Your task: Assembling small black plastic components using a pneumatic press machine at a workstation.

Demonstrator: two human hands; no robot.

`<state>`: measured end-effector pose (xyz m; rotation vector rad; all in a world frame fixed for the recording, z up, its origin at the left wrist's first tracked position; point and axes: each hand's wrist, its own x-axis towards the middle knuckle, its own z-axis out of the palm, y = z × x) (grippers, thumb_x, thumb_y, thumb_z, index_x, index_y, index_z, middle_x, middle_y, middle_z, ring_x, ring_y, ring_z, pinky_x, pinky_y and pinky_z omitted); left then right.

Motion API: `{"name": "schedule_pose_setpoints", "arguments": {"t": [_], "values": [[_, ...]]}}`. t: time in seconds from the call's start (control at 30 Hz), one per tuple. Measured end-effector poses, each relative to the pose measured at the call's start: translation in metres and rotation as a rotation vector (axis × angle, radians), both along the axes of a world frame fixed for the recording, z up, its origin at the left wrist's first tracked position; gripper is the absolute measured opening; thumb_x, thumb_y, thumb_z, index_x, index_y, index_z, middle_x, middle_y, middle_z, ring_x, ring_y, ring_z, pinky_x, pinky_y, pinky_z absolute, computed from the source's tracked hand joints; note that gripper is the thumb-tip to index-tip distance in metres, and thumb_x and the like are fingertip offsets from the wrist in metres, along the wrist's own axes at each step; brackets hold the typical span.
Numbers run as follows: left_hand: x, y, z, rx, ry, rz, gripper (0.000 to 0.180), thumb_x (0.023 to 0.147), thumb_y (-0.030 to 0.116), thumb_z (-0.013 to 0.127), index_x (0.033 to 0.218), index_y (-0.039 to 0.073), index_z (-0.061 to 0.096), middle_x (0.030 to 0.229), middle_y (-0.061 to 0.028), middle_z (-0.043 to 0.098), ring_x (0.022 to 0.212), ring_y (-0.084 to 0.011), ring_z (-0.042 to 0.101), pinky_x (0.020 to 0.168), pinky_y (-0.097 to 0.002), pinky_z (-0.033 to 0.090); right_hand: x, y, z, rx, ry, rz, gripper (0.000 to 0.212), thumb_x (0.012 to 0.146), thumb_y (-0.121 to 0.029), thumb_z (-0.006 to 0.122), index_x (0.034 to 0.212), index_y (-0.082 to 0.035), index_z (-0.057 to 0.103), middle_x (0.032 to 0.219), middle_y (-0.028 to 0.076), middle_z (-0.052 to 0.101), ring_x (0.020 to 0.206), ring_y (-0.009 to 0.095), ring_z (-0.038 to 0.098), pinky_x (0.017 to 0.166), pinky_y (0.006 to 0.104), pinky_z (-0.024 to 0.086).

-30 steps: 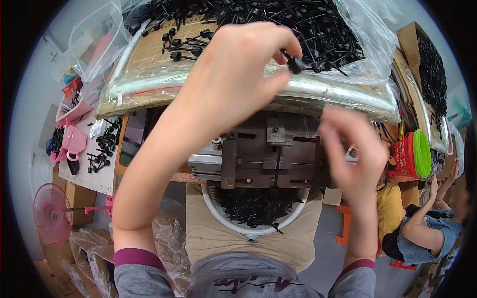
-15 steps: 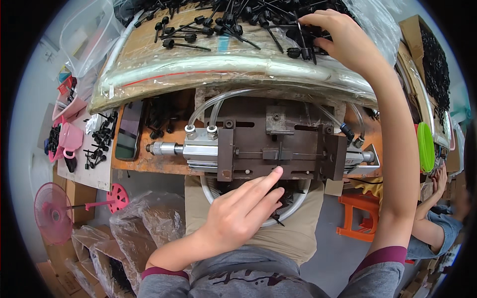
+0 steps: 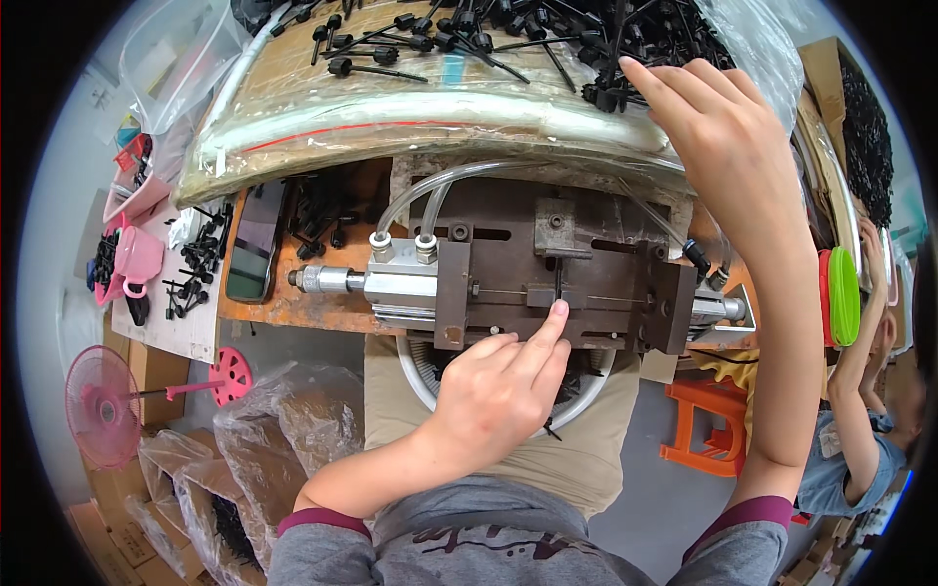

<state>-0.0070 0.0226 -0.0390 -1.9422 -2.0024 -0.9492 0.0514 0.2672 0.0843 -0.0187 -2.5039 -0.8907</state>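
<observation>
My left hand point(image 3: 500, 386) is over the front of a dark metal clamping fixture point(image 3: 508, 264). Its index finger is stretched out, the tip at the lower end of a thin black pin point(image 3: 558, 281) standing in the small centre block point(image 3: 539, 296). The other fingers are loosely bent and hold nothing. Up at the heap, my right hand point(image 3: 718, 122) has its index fingertip against a black stemmed plastic part point(image 3: 616, 59), apparently pinched. The thumb is hidden. Many similar black parts point(image 3: 469, 29) lie around it on plastic-covered cardboard.
Silver air cylinders point(image 3: 403, 290) with clear hoses point(image 3: 420, 186) flank the fixture. A phone point(image 3: 256, 244) lies at the bench's left, near pink baskets point(image 3: 139, 256). An orange stool point(image 3: 703, 425) and another person's arm point(image 3: 860, 391) are at the right, a pink fan point(image 3: 103, 405) at the left.
My right hand has shifted right and turned, its fingers now on a stem at the heap. My left hand has moved slightly up and right, its fingertip reaching the pin. The view has shifted slightly.
</observation>
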Motion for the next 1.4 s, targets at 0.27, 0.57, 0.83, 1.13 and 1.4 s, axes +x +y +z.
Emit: {"name": "schedule_pose_setpoints", "arguments": {"t": [0.27, 0.57, 0.83, 1.13, 1.4], "values": [[0.001, -0.002, 0.005, -0.086, 0.028, 0.021, 0.025, 0.071, 0.01, 0.079, 0.093, 0.002, 0.07, 0.124, -0.0135, 0.067, 0.063, -0.0169, 0.064, 0.059, -0.0265, 0.052, 0.02, -0.007, -0.004, -0.937, 0.441, 0.148, 0.026, 0.077, -0.018, 0.082, 0.097, -0.005, 0.07, 0.089, 0.002, 0.071, 0.071, 0.009, 0.065, 0.062, 0.0232, 0.05], [0.021, -0.026, 0.076, 0.384, -1.185, -0.56, 0.032, 0.095, 0.027, 0.063, 0.098, -0.004, 0.07, 0.11, -0.0198, 0.07, 0.085, -0.0293, 0.07, 0.08, -0.0389, 0.054, 0.084, -0.102, -0.069, -0.986, 0.315, 0.168, 0.031, 0.069, -0.002, 0.084, 0.095, 0.002, 0.069, 0.114, 0.019, 0.063, 0.096, 0.031, 0.066, 0.079, 0.0364, 0.057], [0.018, -0.066, 0.056, 0.417, -1.718, -1.177, 0.019, 0.094, 0.019, 0.067, 0.103, 0.004, 0.076, 0.108, -0.0154, 0.072, 0.113, -0.0331, 0.064, 0.105, -0.0637, 0.039, 0.086, -0.135, -0.106, -0.967, 0.208, 0.126, 0.022, 0.075, -0.007, 0.075, 0.092, 0.002, 0.066, 0.118, 0.02, 0.066, 0.083, 0.024, 0.07, 0.067, 0.0295, 0.055], [-0.025, -0.029, 0.044, 0.437, -1.331, -1.365, 0.039, 0.104, 0.026, 0.051, 0.09, -0.004, 0.071, 0.097, -0.0202, 0.071, 0.08, -0.0296, 0.072, 0.074, -0.0363, 0.058, 0.073, -0.145, -0.117, -0.824, 0.159, 0.026, 0.026, 0.069, -0.007, 0.08, 0.091, -0.001, 0.067, 0.117, 0.015, 0.07, 0.055, 0.015, 0.057, 0.054, 0.0239, 0.045], [-0.014, -0.042, 0.035, 0.412, -1.313, -0.755, 0.03, 0.097, 0.017, 0.057, 0.078, -0.002, 0.071, 0.074, -0.0112, 0.069, 0.067, -0.0258, 0.07, 0.054, -0.0316, 0.051, 0.066, -0.144, -0.11, -0.775, 0.11, 0.028, 0.013, 0.073, -0.004, 0.066, 0.086, -0.001, 0.065, 0.118, 0.019, 0.069, 0.048, 0.007, 0.049, 0.052, 0.0217, 0.04]]}}
